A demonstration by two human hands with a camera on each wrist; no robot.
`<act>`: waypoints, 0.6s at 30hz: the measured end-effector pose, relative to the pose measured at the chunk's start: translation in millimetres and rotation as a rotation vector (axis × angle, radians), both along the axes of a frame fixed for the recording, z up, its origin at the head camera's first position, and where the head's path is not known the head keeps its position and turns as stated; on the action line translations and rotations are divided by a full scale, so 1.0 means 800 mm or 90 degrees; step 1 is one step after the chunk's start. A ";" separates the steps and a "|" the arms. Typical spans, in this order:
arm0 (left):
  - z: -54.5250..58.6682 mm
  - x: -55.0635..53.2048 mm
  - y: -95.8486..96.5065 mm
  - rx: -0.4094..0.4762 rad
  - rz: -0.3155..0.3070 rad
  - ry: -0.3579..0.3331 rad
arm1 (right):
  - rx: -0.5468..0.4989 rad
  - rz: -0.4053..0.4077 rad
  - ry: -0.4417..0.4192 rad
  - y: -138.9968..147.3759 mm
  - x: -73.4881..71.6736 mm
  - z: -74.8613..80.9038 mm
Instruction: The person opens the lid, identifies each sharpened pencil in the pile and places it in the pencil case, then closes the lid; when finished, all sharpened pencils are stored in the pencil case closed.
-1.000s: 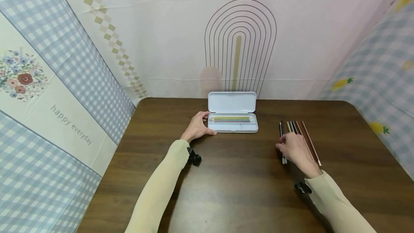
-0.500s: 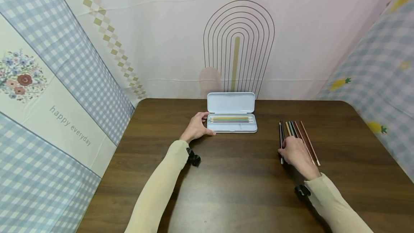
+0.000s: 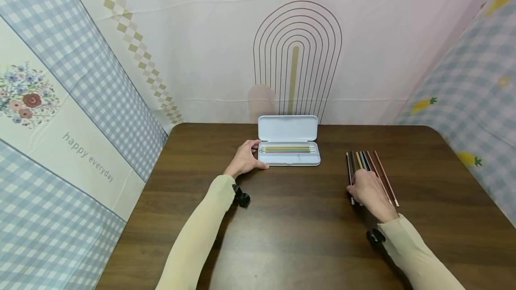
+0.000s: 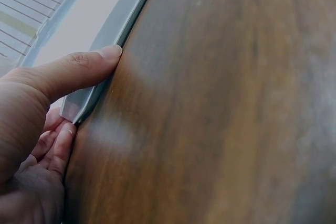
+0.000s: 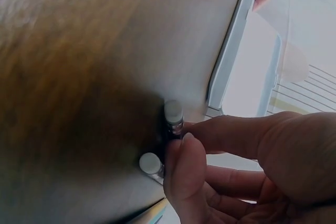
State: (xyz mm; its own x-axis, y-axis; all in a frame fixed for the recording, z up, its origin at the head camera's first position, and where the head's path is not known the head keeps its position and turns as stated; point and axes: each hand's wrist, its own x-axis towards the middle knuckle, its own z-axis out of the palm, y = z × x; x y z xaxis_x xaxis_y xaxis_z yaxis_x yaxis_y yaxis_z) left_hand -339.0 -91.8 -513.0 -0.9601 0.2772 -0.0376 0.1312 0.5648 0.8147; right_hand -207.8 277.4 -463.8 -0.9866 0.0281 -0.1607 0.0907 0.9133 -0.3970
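Note:
On the table stands a pale blue pencil case (image 3: 309,160), its lid (image 3: 288,128) raised, with several coloured pencils (image 3: 286,149) lying in its back compartment. My left hand (image 3: 243,158) grips its left end, thumb along the front edge and fingers round the side; the left wrist view shows the thumb (image 4: 79,72) on the rim. To the right, my right hand (image 3: 368,189) is over a row of pencils, and its thumb and forefinger pinch a dark pencil near its white eraser (image 5: 173,111). A second white eraser end (image 5: 151,163) shows beside the fingertips.
Red-brown pencils (image 3: 386,177) lie at the row's right side, with yellow and dark ones partly under my right hand. The brown wooden table (image 3: 298,227) ends at a printed cloth (image 3: 217,57) behind the case.
My right hand has shifted slightly right and toward me. The leftmost dark pencil now stands a little farther apart from its neighbour at the far end. My left hand stays on the case.

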 end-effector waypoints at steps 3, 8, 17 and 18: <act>0.000 0.000 0.000 -0.001 0.000 0.002 | 0.001 -0.002 0.001 0.000 -0.001 0.000; -0.001 0.001 0.000 -0.001 0.000 0.003 | 0.001 -0.007 0.009 0.001 -0.001 -0.003; 0.000 0.000 0.000 0.000 -0.002 0.003 | -0.047 -0.050 0.009 0.002 0.002 -0.005; 0.000 0.000 0.000 0.000 -0.001 0.006 | -0.052 -0.052 0.017 0.002 0.003 -0.005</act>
